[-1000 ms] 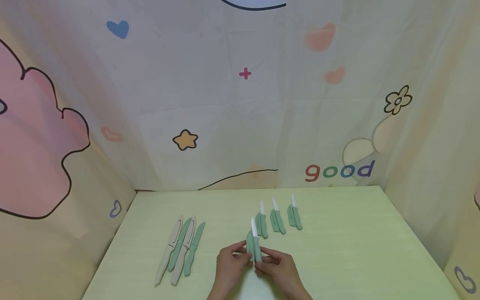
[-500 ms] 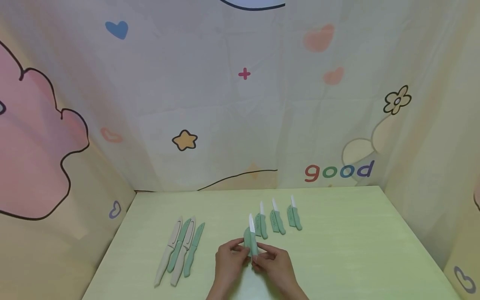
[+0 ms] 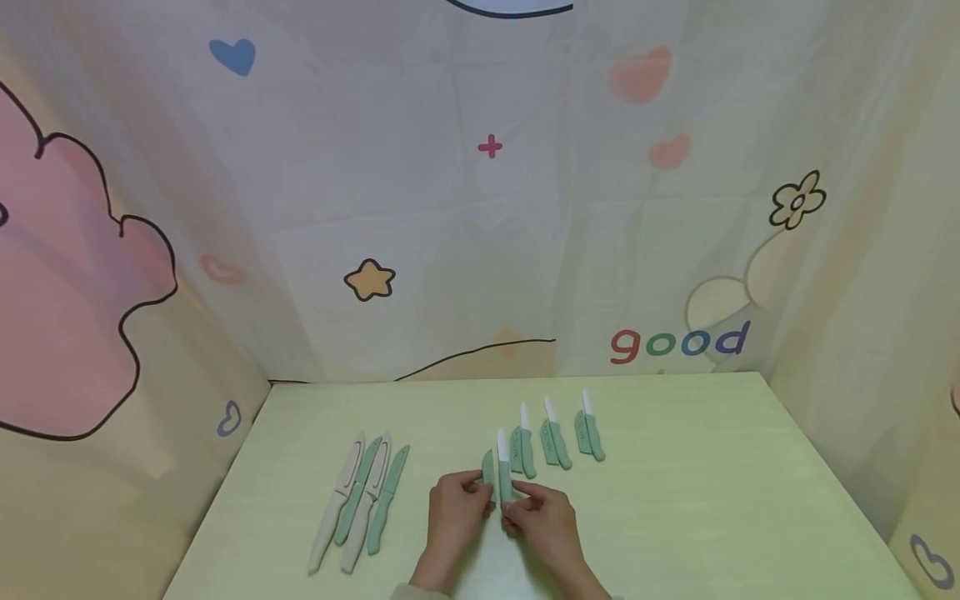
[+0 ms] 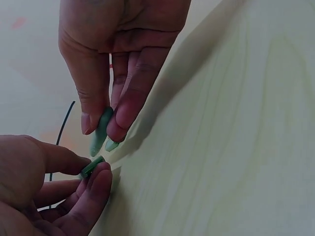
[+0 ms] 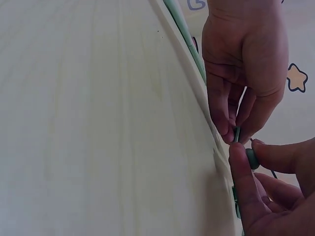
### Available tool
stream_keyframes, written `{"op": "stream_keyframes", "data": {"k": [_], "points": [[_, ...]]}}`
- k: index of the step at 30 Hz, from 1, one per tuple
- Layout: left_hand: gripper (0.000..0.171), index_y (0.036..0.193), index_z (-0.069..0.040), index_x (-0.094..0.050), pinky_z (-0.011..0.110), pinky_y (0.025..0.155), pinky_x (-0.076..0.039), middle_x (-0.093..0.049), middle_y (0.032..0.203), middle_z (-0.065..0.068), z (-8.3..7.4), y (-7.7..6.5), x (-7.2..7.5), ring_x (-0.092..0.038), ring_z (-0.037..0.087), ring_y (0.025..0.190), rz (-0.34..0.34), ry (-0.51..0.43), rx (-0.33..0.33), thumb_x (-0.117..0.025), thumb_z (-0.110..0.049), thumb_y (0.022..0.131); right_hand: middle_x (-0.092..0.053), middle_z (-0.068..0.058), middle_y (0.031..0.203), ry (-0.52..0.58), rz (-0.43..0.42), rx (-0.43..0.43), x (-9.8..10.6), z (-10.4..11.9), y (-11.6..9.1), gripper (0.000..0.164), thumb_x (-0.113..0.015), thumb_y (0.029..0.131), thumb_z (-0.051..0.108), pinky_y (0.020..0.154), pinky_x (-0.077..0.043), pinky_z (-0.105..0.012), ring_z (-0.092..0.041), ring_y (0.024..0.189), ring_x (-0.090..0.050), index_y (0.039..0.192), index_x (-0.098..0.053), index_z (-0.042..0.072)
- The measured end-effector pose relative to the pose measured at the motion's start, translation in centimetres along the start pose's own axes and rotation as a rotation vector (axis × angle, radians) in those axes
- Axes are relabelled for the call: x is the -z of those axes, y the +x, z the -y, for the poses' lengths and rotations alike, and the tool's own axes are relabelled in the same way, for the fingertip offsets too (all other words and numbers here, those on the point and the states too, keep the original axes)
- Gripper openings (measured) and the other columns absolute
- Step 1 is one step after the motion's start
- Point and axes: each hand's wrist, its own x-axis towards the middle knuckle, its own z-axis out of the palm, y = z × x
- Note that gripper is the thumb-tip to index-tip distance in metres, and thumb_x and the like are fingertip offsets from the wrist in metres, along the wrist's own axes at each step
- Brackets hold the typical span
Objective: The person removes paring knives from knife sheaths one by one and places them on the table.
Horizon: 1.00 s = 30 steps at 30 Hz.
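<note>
A bit of sleeve (image 3: pixel 417 592) shows at the near edge, on the L side of the held knife. Both hands are busy: R hand (image 3: pixel 546 521) pinches the held knife (image 3: pixel 505 482) by its smooth, rounded green handle, thumb vs. fingers; its slim white blade, tapering to a pt., sticks out past the fingers, away from the person. L hand (image 3: pixel 457 510), just L of the held knife, pinches a flat, narrow green sheath (image 3: pixel 488 472), approx. parallel w/ the blade, a thin gap bet. the two. So knife + sheath sit bet. the hands, above a pale yellow-green table (image 3: pixel 675 500) w/ faint wood grain. Well L of the held knife, a close group, all slanted: two long pale knives (image 3: pixel 329 527) w/ matte handles and sheaths showing an outlined loop, plus two slimmer all-green knives (image 3: pixel 388 498), w/ gently curved handles. Beyond the held knife and to its R, three small knives (image 3: pixel 557 439), white blades pointing away, each w/ a curved green handle and a flat green sheath alongside. Farthest, behind the held knife, a soft, lightly creased curtain (image 3: pixel 427 192) w/ printed hearts, star, flower & "good".
</note>
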Motion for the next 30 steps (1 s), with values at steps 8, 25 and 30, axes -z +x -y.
{"op": "stream_keyframes", "data": {"k": [8,25,30], "points": [[0.027,0.107,-0.001,-0.072,0.030,0.058,-0.050,-0.065,0.059,-0.005,-0.2,0.5,-0.1,-0.057,0.008,0.048,-0.010,0.062,0.007,-0.068,-0.008,0.081,-0.071,-0.004,0.066,-0.095,-0.021,0.033,-0.5,0.0,0.6,0.039,-0.075,0.080,0.010,0.060,-0.055,-0.024,-0.015,0.055,-0.064,0.117,-0.067,-0.001],[0.035,0.112,0.000,-0.070,0.028,0.049,-0.047,-0.061,0.052,-0.008,0.1,1.6,-0.9,-0.053,0.007,0.043,-0.060,0.130,-0.013,-0.065,-0.008,0.078,-0.065,0.000,0.054,-0.239,-0.081,0.064,-1.4,0.1,1.6,0.038,-0.073,0.082,0.015,0.055,-0.052,-0.028,-0.012,0.045,-0.059,0.117,-0.068,0.000],[0.031,0.110,-0.001,-0.071,0.028,0.047,-0.047,-0.060,0.051,-0.008,0.1,1.7,-1.0,-0.053,0.008,0.042,-0.063,0.130,-0.019,-0.065,-0.008,0.080,-0.060,0.005,0.048,-0.310,-0.108,0.091,-1.7,0.1,1.9,0.036,-0.073,0.081,0.017,0.049,-0.047,-0.027,-0.010,0.041,-0.054,0.114,-0.070,0.003]]}}
